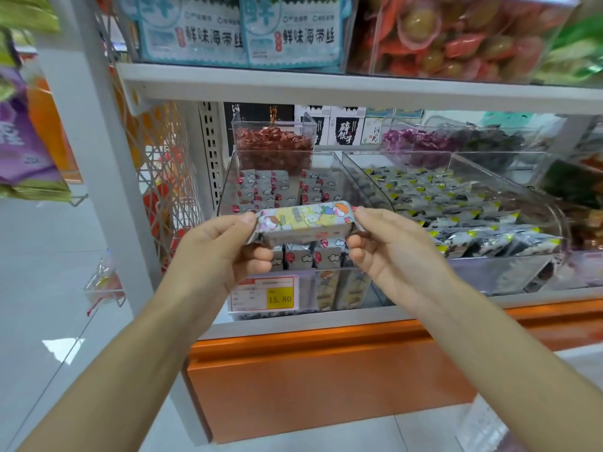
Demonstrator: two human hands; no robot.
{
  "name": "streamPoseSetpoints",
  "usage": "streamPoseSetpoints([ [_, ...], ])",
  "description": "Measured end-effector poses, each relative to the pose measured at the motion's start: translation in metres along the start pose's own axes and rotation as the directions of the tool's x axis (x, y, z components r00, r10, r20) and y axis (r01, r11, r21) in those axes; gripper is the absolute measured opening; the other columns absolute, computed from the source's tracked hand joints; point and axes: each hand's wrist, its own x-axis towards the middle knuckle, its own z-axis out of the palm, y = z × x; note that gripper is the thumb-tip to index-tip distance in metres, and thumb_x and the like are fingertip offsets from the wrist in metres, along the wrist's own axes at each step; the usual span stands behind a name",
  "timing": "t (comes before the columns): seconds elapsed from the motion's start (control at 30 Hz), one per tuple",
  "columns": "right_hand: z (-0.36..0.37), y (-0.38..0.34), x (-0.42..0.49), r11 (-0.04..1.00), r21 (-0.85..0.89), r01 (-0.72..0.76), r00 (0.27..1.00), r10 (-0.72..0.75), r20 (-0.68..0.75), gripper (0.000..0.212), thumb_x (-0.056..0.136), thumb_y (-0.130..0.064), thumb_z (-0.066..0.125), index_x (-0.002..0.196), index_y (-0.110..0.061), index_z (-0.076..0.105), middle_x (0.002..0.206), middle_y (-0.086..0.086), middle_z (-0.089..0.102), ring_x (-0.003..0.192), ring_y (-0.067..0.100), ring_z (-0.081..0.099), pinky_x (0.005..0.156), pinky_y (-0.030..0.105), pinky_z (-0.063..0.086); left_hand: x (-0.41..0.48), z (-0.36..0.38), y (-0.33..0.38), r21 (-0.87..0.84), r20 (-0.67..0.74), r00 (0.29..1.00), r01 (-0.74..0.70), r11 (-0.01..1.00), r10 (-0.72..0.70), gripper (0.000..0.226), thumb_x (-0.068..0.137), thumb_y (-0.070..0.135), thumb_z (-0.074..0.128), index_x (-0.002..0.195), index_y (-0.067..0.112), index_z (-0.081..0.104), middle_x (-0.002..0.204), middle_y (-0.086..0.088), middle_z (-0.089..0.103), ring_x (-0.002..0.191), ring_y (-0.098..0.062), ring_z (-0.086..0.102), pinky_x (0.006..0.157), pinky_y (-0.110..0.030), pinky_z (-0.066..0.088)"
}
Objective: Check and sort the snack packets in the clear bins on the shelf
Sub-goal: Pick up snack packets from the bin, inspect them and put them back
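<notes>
packet: one foil snack packet (pixel 303 220) with cartoon print, held level at frame centre, in the air just in front of the left clear bin (pixel 225 187)
left hand: left hand (pixel 222 252) pinches the packet's left end seal, thumb on top; the other fingers are curled underneath
right hand: right hand (pixel 394 256) pinches the right end seal the same way, thumb over and fingers curled below
left bin: holds rows of grey packets (pixel 270 190) with red dots and cloud print, standing on edge; more of them show below the held packet
price tag: white and red tag (pixel 265 293) with a yellow patch reading 15.80, on the bin's front face, lower centre
right bin: second clear bin (pixel 362 181) just beside the first, right of centre, full of black-and-white packets (pixel 456 220) with yellow corners
back: small clear tub (pixel 274 145) of red wrapped sweets behind the left bin
upper shelf: white shelf board (pixel 326 84) across the top; blue seaweed packs (pixel 244 34) stand on it, upper centre
base: orange panel (pixel 326 383) under the shelf, lower centre
</notes>
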Motion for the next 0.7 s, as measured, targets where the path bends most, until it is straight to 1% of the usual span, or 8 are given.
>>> streamPoseSetpoints([
  [0.07,0.0,0.0,0.0,1.0,-0.022,0.02,0.999,-0.02,0.037,0.009,0.091,-0.005,0.055,0.096,-0.005,0.062,0.063,0.004,0.061,0.049,0.009,0.059,0.044,0.017,0.048,0.0,0.0,0.001,-0.008,-0.056,0.998,0.009,1.0,-0.01,0.016,0.093,0.018,0.053,0.091,0.004,0.061,0.048,-0.002,0.059,0.041,-0.008,0.055,0.043,-0.014,0.048],
  [0.13,0.0,-0.001,-0.001,0.997,-0.049,0.054,0.994,-0.049,0.101,0.019,0.09,-0.004,0.056,0.107,-0.006,0.063,0.068,0.002,0.064,0.055,0.011,0.062,0.049,0.019,0.05,0.001,0.001,0.001,-0.009,-0.109,0.994,0.007,1.0,-0.008,0.014,0.093,0.016,0.054,0.087,0.004,0.06,0.045,-0.003,0.058,0.038,-0.009,0.054,0.04,-0.014,0.047],
  [0.27,-0.001,-0.001,-0.003,0.979,-0.154,0.133,0.977,-0.103,0.188,0.043,0.073,-0.009,0.07,0.115,-0.006,0.062,0.091,0.011,0.063,0.066,0.013,0.066,0.06,0.021,0.054,0.002,0.0,0.0,-0.019,-0.152,0.988,0.014,1.0,-0.017,0.012,0.093,0.015,0.053,0.087,0.006,0.058,0.043,-0.003,0.057,0.036,-0.008,0.053,0.038,-0.015,0.046],
  [0.33,0.0,0.0,-0.003,0.952,-0.234,0.199,0.974,-0.165,0.157,0.033,0.08,-0.005,0.068,0.112,-0.006,0.062,0.087,0.01,0.065,0.066,0.015,0.067,0.061,0.022,0.054,0.001,0.0,0.001,-0.035,-0.136,0.99,0.024,0.999,-0.028,0.011,0.093,0.014,0.052,0.089,0.006,0.059,0.047,-0.004,0.059,0.04,-0.009,0.056,0.039,-0.015,0.047],
  [0.43,0.0,0.002,-0.003,0.936,-0.267,0.23,0.972,-0.208,0.107,0.018,0.086,-0.009,0.063,0.104,-0.007,0.065,0.071,0.004,0.068,0.061,0.015,0.067,0.06,0.021,0.054,-0.003,0.002,0.0,-0.016,-0.044,0.999,0.012,1.0,-0.012,0.016,0.096,0.013,0.048,0.099,0.009,0.064,0.067,-0.008,0.065,0.051,-0.01,0.061,0.047,-0.017,0.051],
  [0.53,0.0,0.002,-0.004,0.936,-0.255,0.243,0.97,-0.231,0.076,0.009,0.087,-0.011,0.062,0.094,-0.008,0.067,0.062,0.002,0.068,0.058,0.016,0.067,0.059,0.02,0.055,-0.006,0.004,0.0,0.037,0.035,0.997,-0.067,0.997,0.066,0.021,0.092,0.025,0.05,0.102,0.015,0.066,0.079,-0.008,0.065,0.06,-0.012,0.063,0.055,-0.018,0.053],
  [0.6,-0.001,0.001,-0.004,0.938,-0.237,0.252,0.968,-0.245,0.058,0.008,0.088,-0.012,0.061,0.089,-0.008,0.068,0.062,0.003,0.069,0.057,0.015,0.067,0.058,0.02,0.054,-0.008,0.004,0.0,0.101,0.068,0.989,-0.138,0.985,0.132,0.033,0.078,0.037,0.059,0.104,0.018,0.067,0.074,-0.003,0.068,0.066,-0.013,0.066,0.06,-0.02,0.054],
  [0.7,0.0,0.001,-0.004,0.954,-0.196,0.226,0.974,-0.222,0.044,0.014,0.088,-0.015,0.061,0.085,-0.005,0.069,0.065,0.004,0.07,0.057,0.013,0.066,0.055,0.019,0.054,-0.008,0.004,0.001,0.239,0.068,0.972,-0.233,0.943,0.223,0.039,0.071,0.033,0.064,0.107,0.019,0.067,0.08,-0.006,0.071,0.071,-0.017,0.069,0.066,-0.022,0.056],
])
